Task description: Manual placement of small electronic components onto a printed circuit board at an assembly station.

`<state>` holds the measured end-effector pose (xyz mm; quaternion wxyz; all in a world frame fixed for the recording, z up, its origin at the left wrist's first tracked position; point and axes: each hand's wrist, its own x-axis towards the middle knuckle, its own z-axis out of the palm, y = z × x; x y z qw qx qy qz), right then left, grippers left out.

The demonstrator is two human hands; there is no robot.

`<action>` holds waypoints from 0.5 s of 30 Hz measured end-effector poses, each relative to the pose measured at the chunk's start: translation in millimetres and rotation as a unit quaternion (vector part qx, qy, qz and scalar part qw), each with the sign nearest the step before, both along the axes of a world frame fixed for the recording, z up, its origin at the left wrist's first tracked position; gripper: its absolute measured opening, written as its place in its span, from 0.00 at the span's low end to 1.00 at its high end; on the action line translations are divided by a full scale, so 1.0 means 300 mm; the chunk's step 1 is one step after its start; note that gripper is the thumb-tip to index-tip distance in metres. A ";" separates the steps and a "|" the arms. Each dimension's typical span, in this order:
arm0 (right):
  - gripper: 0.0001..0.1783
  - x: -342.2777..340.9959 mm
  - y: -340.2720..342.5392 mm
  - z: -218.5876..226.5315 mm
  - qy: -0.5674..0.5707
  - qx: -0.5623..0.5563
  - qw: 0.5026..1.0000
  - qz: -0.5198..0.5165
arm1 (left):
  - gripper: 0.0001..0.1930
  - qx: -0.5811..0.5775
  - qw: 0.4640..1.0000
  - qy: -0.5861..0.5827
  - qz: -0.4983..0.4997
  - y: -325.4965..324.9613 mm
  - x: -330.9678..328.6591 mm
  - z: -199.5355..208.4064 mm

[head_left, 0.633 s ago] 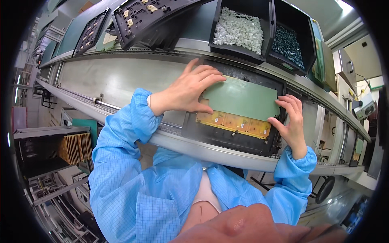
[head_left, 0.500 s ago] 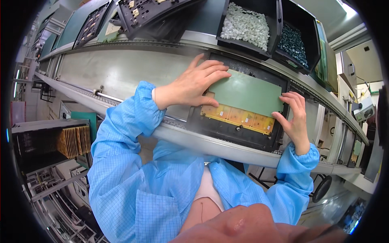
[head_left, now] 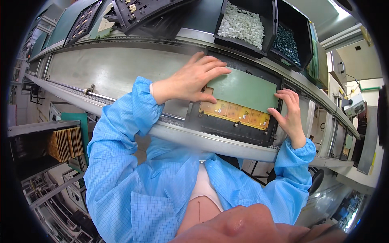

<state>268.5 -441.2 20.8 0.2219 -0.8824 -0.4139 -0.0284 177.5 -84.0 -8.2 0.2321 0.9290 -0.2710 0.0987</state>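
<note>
A flat green rectangular sheet [head_left: 243, 90] lies over the far part of a yellow circuit board panel [head_left: 236, 115], whose near strip shows. The panel sits in a black carrier frame [head_left: 219, 128] on the conveyor. At the sheet's left end is my left hand [head_left: 188, 83], fingers along the far edge and thumb near the close left corner. My right hand [head_left: 290, 111] takes the right end between fingers and thumb. Both hands hold the sheet by its ends. Whether the sheet rests flat on the panel or sits slightly above it, I cannot tell.
Beyond the conveyor rail stand a black bin of small white parts [head_left: 241, 25] and another of dark blue-green parts [head_left: 287, 44]. Black trays [head_left: 139, 14] lie at the far left. A rack of upright yellow boards [head_left: 65, 143] stands to the left, below the near rail [head_left: 182, 139].
The whole view has shifted slightly. Both hands stay at the ends of the green sheet, with little visible movement against the carrier.
</note>
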 end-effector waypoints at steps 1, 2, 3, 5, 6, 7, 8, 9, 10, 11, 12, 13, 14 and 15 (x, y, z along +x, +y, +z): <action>0.26 0.000 -0.005 0.001 0.003 -0.006 1.000 0.005 | 0.43 -0.003 1.000 0.003 -0.004 0.005 0.001 0.005; 0.26 0.000 -0.011 0.007 0.006 -0.009 1.000 0.001 | 0.40 -0.044 0.999 -0.020 -0.004 0.014 0.005 0.017; 0.26 0.003 -0.012 0.022 0.013 -0.009 1.000 0.002 | 0.37 -0.083 0.996 -0.044 -0.001 0.025 0.003 0.025; 0.27 0.007 -0.019 0.044 0.009 0.002 1.000 0.000 | 0.32 -0.123 0.990 -0.002 0.061 0.049 -0.015 0.019; 0.27 0.005 -0.003 0.066 0.008 0.003 1.000 0.002 | 0.28 -0.161 0.978 0.036 0.126 0.059 -0.025 0.021; 0.26 -0.002 0.029 0.087 0.007 0.018 1.000 0.014 | 0.20 -0.200 0.958 0.103 0.180 0.057 -0.039 0.025; 0.26 -0.012 0.066 0.102 0.004 0.034 0.999 0.027 | 0.20 -0.197 0.958 0.101 0.183 0.057 -0.047 0.009; 0.26 -0.020 0.122 0.106 0.009 0.047 0.995 0.087 | 0.19 -0.281 0.919 0.188 0.202 0.063 -0.065 -0.022; 0.25 -0.049 0.187 0.117 0.020 0.043 0.990 0.133 | 0.17 -0.361 0.866 0.271 0.213 0.070 -0.074 -0.036; 0.25 -0.079 0.241 0.109 0.036 0.049 0.982 0.176 | 0.17 -0.379 0.858 0.275 0.210 0.061 -0.069 -0.031; 0.25 -0.116 0.297 0.091 0.041 0.055 0.973 0.220 | 0.17 -0.377 0.860 0.268 0.214 0.053 -0.068 -0.026; 0.27 -0.147 0.338 0.072 0.059 0.060 0.956 0.281 | 0.17 -0.399 0.850 0.277 0.204 0.040 -0.063 -0.027; 0.27 -0.189 0.379 0.070 0.070 0.061 0.947 0.309 | 0.17 -0.421 0.838 0.284 0.199 0.025 -0.059 -0.031; 0.26 -0.218 0.410 0.056 0.059 0.055 0.941 0.328 | 0.18 -0.432 0.835 0.288 0.185 0.007 -0.050 -0.042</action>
